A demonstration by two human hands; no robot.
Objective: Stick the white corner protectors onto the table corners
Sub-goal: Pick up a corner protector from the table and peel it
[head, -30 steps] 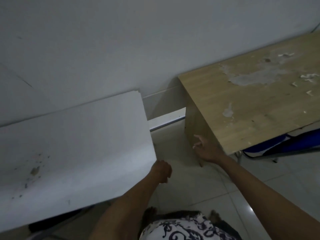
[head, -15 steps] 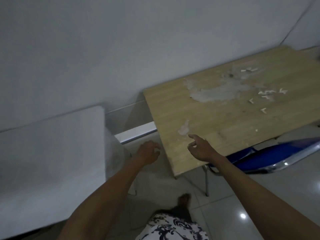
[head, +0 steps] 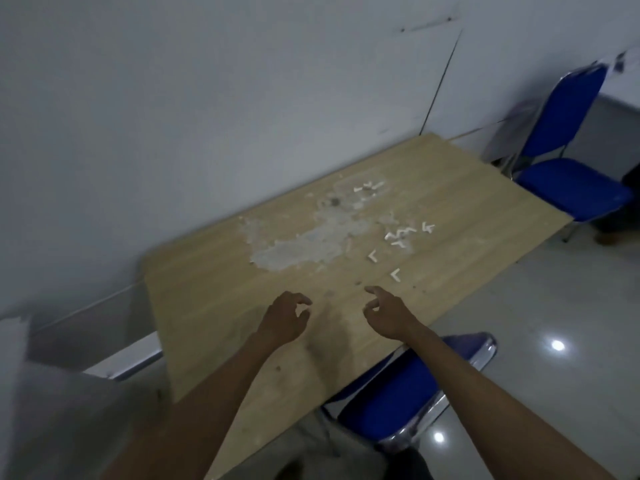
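A light wooden table (head: pixel 214 306) stands against the white wall, with a patch of worn, peeling surface in its middle. Several small white L-shaped corner protectors (head: pixel 401 237) lie scattered on the top, right of the patch; the nearest one (head: pixel 396 274) is just beyond my right hand. My left hand (head: pixel 285 318) hovers over the near part of the tabletop, fingers loosely curled, holding nothing. My right hand (head: pixel 386 311) hovers beside it with the index finger stretched forward, also empty.
A blue chair (head: pixel 405 396) is tucked under the table's near edge on the right. A second blue chair (head: pixel 568 168) stands past the far right corner. A white surface (head: pixel 52 410) shows at the lower left. The tiled floor (head: pixel 554 341) is glossy.
My view has swung right from the white table to the wooden one. Both hands have risen from the gap beside its left edge to above its tabletop.
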